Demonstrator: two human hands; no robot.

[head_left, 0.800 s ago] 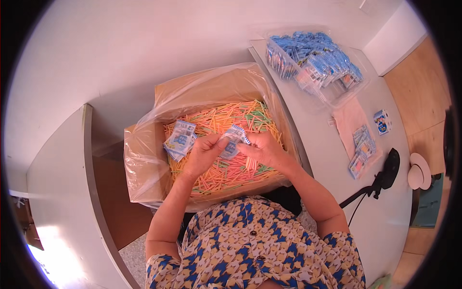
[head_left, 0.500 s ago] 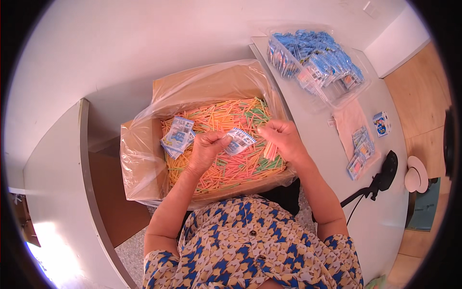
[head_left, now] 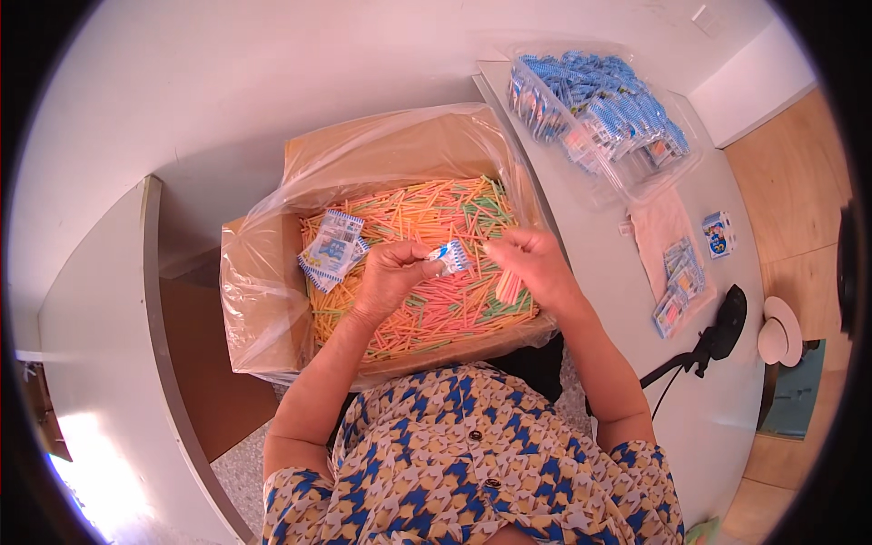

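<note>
My left hand point(head_left: 392, 274) is closed on a small clear plastic packet point(head_left: 452, 258) with blue-and-white striped edging, which bulges between thumb and fingers. Just to its right, my right hand point(head_left: 538, 263) grips a bunch of thin pink and pale yellow sticks point(head_left: 509, 288), their ends showing below the fingers. Both hands are above a cardboard box point(head_left: 377, 150) lined with clear plastic. Loose pastel sticks point(head_left: 436, 211) in pink, orange, yellow and green fill it. Several flat packets point(head_left: 334, 245) lie on the sticks at the box's left side.
On the right-hand table point(head_left: 704, 400), a clear plastic tub point(head_left: 627, 186) holds many blue-striped packets. Nearer lie a pink cloth point(head_left: 647, 227) with several filled packets point(head_left: 679, 277), a small printed card point(head_left: 718, 234) and a black stand point(head_left: 724, 325). A grey-white tabletop point(head_left: 100, 318) curves along the left.
The packet in my left hand was spread flat and is now bunched and puffed, showing less of itself. My right hand still holds the sticks, almost in the same place.
</note>
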